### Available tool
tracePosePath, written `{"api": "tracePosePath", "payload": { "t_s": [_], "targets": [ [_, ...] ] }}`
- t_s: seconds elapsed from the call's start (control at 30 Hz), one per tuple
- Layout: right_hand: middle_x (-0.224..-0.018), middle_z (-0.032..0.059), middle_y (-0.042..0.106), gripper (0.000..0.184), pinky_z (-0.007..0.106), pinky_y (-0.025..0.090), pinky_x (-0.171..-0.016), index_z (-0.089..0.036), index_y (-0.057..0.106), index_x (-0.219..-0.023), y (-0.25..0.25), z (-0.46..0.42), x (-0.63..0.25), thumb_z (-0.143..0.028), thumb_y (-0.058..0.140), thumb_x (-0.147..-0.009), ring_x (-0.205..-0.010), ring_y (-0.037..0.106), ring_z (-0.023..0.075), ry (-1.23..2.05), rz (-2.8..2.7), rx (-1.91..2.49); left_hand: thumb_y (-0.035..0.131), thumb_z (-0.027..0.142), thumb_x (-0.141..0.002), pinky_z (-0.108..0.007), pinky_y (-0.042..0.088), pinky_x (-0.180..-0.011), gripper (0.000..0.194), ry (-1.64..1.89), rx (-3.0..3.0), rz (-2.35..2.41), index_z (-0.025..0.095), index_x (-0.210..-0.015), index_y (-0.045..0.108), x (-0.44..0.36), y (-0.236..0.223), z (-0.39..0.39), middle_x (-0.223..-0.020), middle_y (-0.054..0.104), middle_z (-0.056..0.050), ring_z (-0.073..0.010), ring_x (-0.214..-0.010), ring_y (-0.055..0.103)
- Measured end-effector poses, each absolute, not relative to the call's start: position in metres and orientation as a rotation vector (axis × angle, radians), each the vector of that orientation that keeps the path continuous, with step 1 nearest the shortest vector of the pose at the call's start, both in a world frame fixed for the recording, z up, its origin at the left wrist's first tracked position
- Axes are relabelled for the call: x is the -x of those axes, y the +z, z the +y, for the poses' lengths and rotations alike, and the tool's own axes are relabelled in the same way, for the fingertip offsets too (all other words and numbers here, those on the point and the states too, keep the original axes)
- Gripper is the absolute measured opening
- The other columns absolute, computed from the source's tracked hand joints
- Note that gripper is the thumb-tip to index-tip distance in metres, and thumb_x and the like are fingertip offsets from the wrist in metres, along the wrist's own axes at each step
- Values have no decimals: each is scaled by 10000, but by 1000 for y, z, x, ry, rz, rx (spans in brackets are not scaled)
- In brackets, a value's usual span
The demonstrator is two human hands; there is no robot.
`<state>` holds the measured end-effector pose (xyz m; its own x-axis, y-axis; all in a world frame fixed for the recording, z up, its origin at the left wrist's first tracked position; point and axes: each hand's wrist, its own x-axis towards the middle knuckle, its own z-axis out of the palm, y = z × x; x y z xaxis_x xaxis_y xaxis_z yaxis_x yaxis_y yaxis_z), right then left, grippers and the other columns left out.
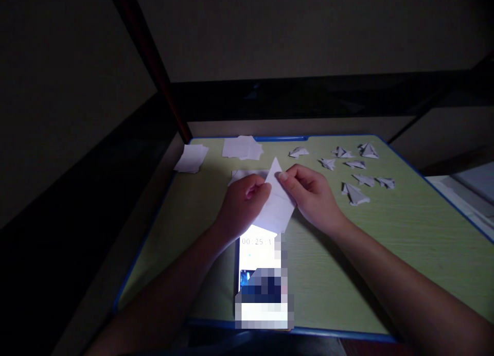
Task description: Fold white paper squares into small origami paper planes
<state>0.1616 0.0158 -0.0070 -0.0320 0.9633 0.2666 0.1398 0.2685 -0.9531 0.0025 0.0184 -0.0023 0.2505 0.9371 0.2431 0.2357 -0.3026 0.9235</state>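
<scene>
A pale sheet of paper (276, 212) is held over the middle of the worktop (420, 253), its pointed tip directed away and its lower edge seen across the top of a lit phone (257, 255). Its left side is pinched by the left hand (240, 201), fingers curled; its right side is gripped by the right hand (315, 194), thumb on top. Paper stacks (191, 158) are set by the far-left blue rim (281, 138), and folded pieces (355, 194) toward the far right, with broad green surface between them and the near edge.
</scene>
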Motion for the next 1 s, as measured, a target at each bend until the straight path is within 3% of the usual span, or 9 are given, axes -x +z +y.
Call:
{"api": "tracePosePath", "payload": {
  "t_s": [0.6,1.0],
  "targets": [
    [-487,-49,425,433,236,257,-402,-205,468,-576,-8,13,-163,-473,596,-891,-443,366,76,793,-1556,1117,523,333,-821,-241,292,-471,252,1097,-1688,1018,185,-622,478,-5,-3,16,-545,446,36,-84,-514,391],
    [-454,-59,426,410,230,259,-383,-207,470,-570,-5,11,-163,-431,607,-884,-408,370,67,818,-1602,1071,539,350,-803,-249,254,-454,345,1127,-1660,1068,207,-545,359,-5,-4,18,-507,357,49,-85,-490,346]
  ]
}}
